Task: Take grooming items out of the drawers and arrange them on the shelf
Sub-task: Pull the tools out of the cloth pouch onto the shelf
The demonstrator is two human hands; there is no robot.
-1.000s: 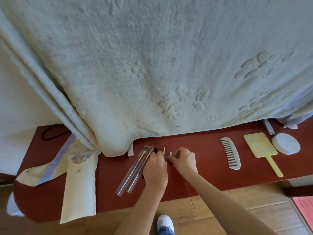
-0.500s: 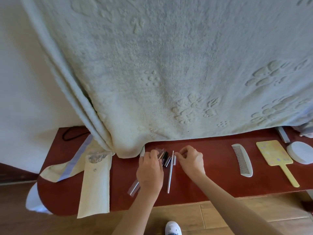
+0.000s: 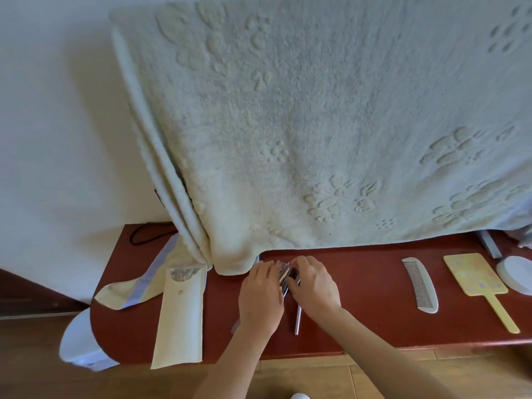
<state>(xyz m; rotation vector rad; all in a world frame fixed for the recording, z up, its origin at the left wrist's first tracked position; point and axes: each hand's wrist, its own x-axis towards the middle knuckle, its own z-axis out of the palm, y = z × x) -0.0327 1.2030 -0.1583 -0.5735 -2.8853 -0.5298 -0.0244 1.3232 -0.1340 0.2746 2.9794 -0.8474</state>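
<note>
Grooming tools (image 3: 288, 276) between both hands (image 3: 290, 286)

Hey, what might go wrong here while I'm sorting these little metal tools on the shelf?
The thin metal tools are bunched between your left hand and right hand, so one may slip loose. One metal rod points toward the shelf front edge and might roll off. The hanging towel could snag them.

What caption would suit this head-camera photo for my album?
Both hands, left and right, gather slim metal tools on a red shelf beside a comb.
</note>
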